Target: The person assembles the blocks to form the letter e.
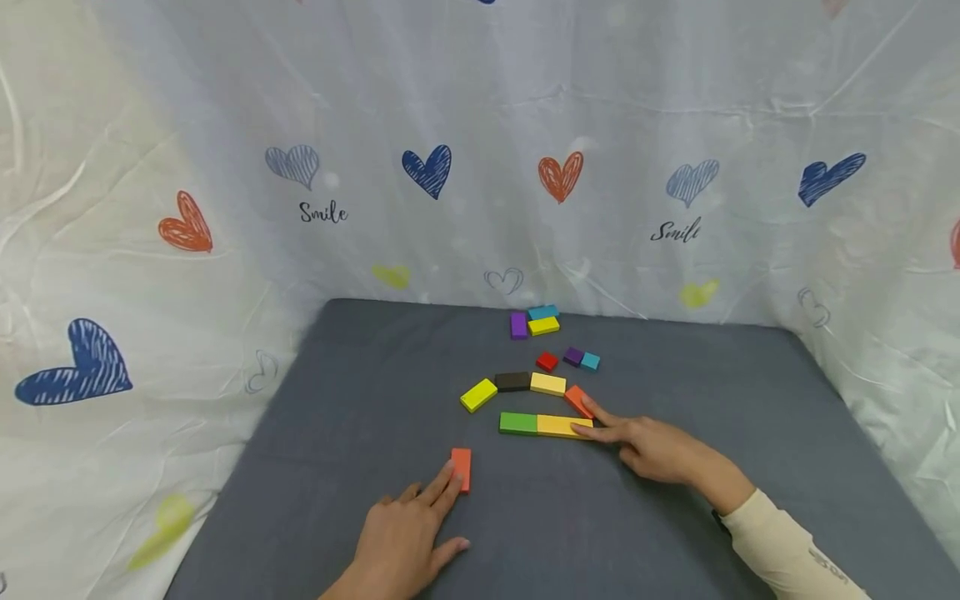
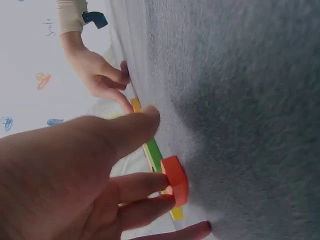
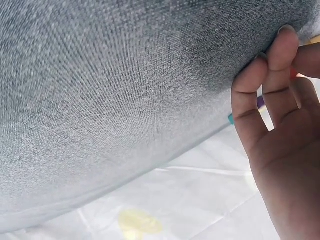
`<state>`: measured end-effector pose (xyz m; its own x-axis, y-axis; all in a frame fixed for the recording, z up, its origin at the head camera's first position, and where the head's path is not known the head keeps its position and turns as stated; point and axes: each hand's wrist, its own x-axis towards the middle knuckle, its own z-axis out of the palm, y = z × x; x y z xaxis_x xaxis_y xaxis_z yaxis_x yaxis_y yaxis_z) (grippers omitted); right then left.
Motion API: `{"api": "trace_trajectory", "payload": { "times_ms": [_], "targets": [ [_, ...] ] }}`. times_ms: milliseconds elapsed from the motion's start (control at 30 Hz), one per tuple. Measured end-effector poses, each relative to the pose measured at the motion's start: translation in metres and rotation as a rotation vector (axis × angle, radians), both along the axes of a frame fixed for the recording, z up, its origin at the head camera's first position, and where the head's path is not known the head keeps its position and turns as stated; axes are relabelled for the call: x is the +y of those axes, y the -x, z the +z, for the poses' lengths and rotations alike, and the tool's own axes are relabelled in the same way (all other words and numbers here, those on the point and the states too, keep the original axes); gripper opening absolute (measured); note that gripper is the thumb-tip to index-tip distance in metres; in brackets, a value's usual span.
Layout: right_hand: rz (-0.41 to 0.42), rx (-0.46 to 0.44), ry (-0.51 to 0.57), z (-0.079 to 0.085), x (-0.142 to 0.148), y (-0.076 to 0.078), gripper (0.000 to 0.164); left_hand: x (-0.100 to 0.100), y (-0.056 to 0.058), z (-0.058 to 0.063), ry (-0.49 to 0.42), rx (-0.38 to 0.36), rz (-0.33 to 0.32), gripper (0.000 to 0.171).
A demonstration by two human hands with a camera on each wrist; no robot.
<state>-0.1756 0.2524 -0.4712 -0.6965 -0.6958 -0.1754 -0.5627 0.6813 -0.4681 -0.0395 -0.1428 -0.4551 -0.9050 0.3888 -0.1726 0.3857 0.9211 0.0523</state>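
Note:
In the head view my left hand (image 1: 397,533) lies on the near left part of the grey table, extended fingertips on an orange block (image 1: 466,475) and thumb held away from it. My right hand (image 1: 660,452) reaches in from the right. One of its fingers touches a second orange block (image 1: 574,397), while another rests on the right end of a yellow-orange block (image 1: 555,426). That block joins a green block (image 1: 518,423) end to end. Above this row, a yellow block (image 1: 478,394), a black block (image 1: 513,382), a cream block (image 1: 548,383) and the second orange block form an arch.
Behind the arch lie small red (image 1: 547,361), dark purple (image 1: 573,357) and light-blue (image 1: 591,362) blocks. Near the table's back edge sit purple (image 1: 518,325), blue (image 1: 543,312) and yellow (image 1: 543,326) blocks. A white curtain (image 1: 480,108) printed with hearts hangs around the table.

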Motion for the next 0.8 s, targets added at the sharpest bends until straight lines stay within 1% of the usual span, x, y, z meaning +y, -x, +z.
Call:
{"api": "trace_trajectory", "payload": {
  "times_ms": [133,200,267,400,600,700,800],
  "targets": [
    [-0.006,-0.005,-0.009,0.001,0.000,0.001,0.083,0.003,0.007,0.001,0.065,0.059,-0.013,0.075],
    [-0.007,-0.010,-0.009,0.000,0.000,0.001,0.083,0.005,0.012,0.002,0.095,0.087,-0.030,0.073],
    [-0.009,-0.013,-0.007,0.000,0.000,0.001,0.083,0.007,0.018,0.002,0.108,0.100,-0.039,0.072],
    [-0.011,-0.006,-0.006,0.000,0.000,0.001,0.082,0.009,0.028,0.003,0.093,0.118,-0.037,0.072],
    [-0.006,0.006,-0.005,-0.001,-0.001,0.001,0.082,0.011,0.039,0.002,0.074,0.169,-0.040,0.073],
    [-0.017,0.001,-0.010,0.000,-0.001,0.001,0.082,0.012,0.043,0.002,0.075,0.167,-0.040,0.073],
    [-0.030,-0.001,-0.018,0.001,-0.001,0.001,0.082,0.012,0.047,0.001,0.073,0.148,-0.035,0.073]
  ]
}}
